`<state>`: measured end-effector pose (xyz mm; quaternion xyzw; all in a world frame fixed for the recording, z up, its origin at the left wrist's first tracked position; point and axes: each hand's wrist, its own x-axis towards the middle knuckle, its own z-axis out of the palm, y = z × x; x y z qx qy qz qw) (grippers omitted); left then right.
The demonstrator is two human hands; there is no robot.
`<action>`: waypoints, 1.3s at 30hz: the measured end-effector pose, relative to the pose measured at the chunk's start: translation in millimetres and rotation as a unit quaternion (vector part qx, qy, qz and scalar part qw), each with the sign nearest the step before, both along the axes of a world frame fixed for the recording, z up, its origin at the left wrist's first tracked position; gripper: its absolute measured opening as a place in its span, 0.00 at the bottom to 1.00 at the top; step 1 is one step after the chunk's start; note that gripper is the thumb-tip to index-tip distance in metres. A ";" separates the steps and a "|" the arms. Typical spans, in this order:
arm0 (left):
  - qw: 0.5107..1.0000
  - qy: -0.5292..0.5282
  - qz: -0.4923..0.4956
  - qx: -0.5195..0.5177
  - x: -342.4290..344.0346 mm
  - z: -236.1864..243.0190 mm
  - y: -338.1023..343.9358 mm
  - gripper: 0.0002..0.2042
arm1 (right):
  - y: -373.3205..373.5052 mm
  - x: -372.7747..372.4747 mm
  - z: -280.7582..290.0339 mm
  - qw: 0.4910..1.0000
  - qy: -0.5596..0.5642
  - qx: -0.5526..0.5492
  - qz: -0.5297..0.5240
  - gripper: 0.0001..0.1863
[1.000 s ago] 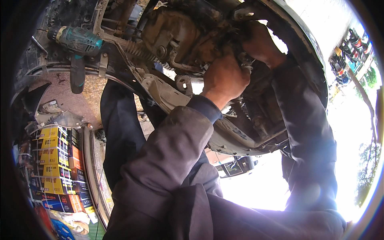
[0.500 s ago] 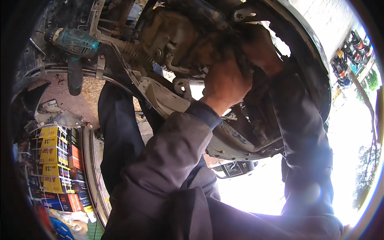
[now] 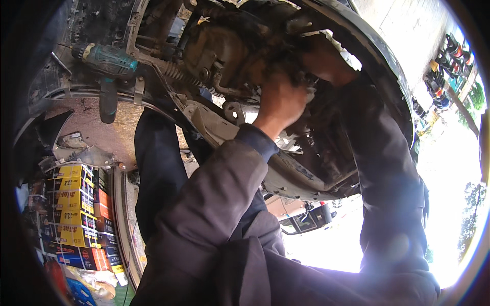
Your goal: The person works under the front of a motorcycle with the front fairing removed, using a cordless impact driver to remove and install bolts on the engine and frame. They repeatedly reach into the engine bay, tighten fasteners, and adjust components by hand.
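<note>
Boxes [image 3: 75,204] in yellow, black and orange stand stacked at our lower left, and above them a teal cordless drill [image 3: 109,62] lies with its handle downward. Further right, we see a ribbed boot [image 3: 178,72] beside a grimy metal housing [image 3: 218,51] in the vehicle's underside. Our left hand [image 3: 283,101] curls tight, right of that housing, next to a small shiny metal part [image 3: 310,80]; we cannot tell whether it grips it. Our right hand [image 3: 329,62] reaches in just beyond, its fingers lost in shadow, so we cannot tell their hold.
</note>
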<state>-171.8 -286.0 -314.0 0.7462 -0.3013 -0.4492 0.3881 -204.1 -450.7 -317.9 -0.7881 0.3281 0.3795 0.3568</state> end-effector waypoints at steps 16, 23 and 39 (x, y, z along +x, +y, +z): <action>0.959 0.224 0.063 0.160 12.7 -51.4 -16.0 0.13 | 0.8 -20.3 -13.0 0.999 0.035 0.036 0.004 0.19; 0.987 0.042 -0.026 0.151 16.2 -33.1 -19.1 0.14 | -7.7 -7.9 -0.6 0.996 0.044 0.077 -0.009 0.19; 0.958 0.243 0.080 0.127 14.8 -31.6 -11.5 0.12 | 0.2 -15.6 -24.0 0.998 -0.015 0.042 -0.039 0.20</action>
